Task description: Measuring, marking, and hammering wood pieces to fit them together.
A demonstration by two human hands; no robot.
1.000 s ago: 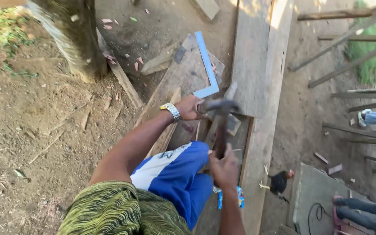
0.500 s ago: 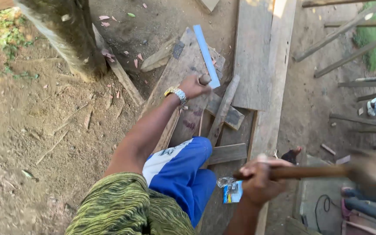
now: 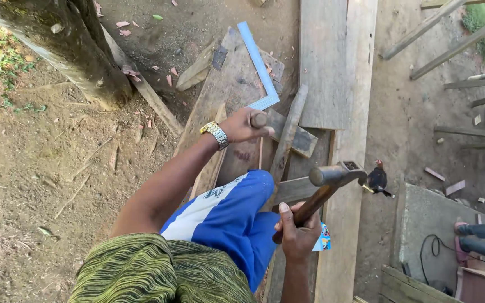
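My left hand, with a metal watch on its wrist, grips the round wooden handle of a chisel held upright on a narrow wooden strip. My right hand is closed on the wooden handle of a claw hammer, whose steel head hangs above and to the right of the chisel, apart from it. The strip lies across several weathered planks. My knee in blue and white shorts sits below the hands.
A steel square lies on the planks beyond my left hand. Long boards run up the right. A tree trunk stands at upper left on bare dirt. A dark chicken stands right of the hammer. Another person's feet show at lower right.
The hammer swung from the chisel out to the right and has now come back up toward the chisel. My left hand stayed on the chisel.
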